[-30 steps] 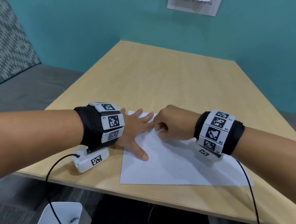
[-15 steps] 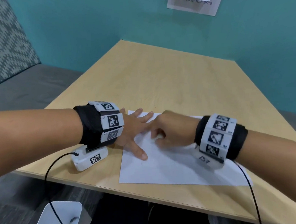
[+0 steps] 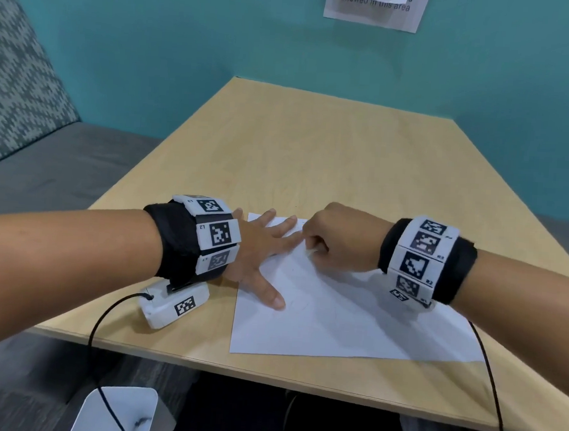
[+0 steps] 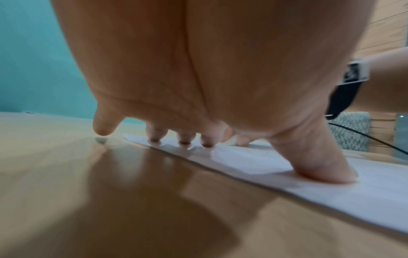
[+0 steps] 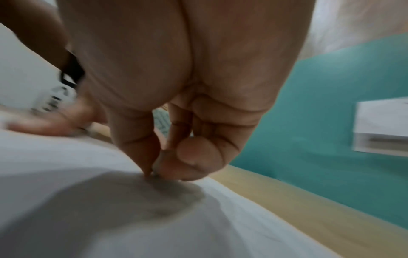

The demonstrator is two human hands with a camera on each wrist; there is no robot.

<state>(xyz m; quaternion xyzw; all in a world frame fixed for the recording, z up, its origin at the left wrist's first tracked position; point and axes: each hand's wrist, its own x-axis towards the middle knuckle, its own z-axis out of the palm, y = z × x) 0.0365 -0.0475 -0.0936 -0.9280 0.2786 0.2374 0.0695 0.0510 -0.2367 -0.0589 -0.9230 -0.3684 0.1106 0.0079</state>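
Pressing our left hand (image 3: 261,247) flat with fingers spread, we pinned the paper (image 3: 353,319) by its left edge to the table (image 3: 313,150), near the front. Our right hand (image 3: 338,238) was clenched, thumb and forefinger tips pinched together on the paper, just beside the left fingertips.

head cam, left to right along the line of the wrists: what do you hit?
Patterned cushion → left wristband → left hand → right hand, pinching a small white thing → right wristband. Skipped the paper: it spans both hands.
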